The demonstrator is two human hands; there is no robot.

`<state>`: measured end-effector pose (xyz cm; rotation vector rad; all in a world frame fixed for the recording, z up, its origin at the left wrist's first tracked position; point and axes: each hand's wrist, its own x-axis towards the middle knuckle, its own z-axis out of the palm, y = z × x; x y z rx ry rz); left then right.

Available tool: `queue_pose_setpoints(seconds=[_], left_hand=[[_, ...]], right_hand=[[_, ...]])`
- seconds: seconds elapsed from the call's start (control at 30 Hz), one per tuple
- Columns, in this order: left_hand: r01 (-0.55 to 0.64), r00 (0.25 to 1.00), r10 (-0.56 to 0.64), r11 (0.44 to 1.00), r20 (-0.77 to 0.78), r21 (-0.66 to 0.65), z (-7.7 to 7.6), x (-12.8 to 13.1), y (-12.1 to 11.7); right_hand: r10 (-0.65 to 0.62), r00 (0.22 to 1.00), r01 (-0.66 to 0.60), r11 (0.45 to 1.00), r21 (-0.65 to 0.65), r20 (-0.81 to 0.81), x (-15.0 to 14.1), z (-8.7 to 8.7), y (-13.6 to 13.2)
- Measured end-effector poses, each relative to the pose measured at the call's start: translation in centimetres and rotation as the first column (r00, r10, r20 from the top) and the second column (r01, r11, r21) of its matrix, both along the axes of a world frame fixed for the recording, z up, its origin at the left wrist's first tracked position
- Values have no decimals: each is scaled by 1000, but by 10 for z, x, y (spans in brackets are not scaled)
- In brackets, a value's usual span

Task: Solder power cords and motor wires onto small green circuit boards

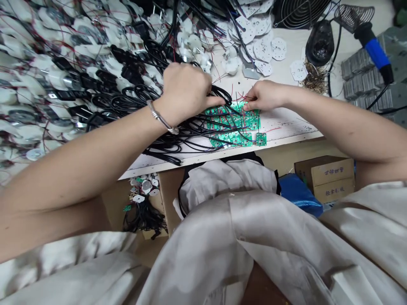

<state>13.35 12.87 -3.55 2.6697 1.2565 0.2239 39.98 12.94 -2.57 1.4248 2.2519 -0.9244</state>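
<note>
My left hand (186,91), a metal bangle on its wrist, is closed around a bundle of black cables (178,135) at the near edge of the white workbench (286,127). My right hand (265,95) pinches thin red wires at the top of a panel of small green circuit boards (233,125). The black cables run across the green boards. Both hands almost meet above the boards.
A big heap of white round housings with black plugs (63,76) fills the left of the bench. White round boards (263,46), a fan grille (299,12), a blue-handled soldering iron (377,51) and a stand (319,42) lie behind. Cardboard boxes (327,178) sit below.
</note>
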Motion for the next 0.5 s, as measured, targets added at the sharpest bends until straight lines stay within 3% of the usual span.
queue_pose_setpoints(seconds=[0.07, 0.17, 0.33, 0.5], left_hand=[[110, 993, -112, 993, 38, 36, 4, 11, 1], [248, 967, -252, 962, -21, -117, -4, 23, 15], [132, 941, -248, 897, -233, -422, -19, 31, 43], [70, 937, -210, 895, -278, -441, -21, 35, 48]], right_hand=[[22, 1000, -22, 1000, -15, 5, 0, -4, 6], [33, 999, -33, 999, -20, 6, 0, -7, 12], [24, 999, -24, 1000, -12, 24, -2, -2, 9], [15, 1000, -14, 1000, -26, 7, -2, -1, 7]])
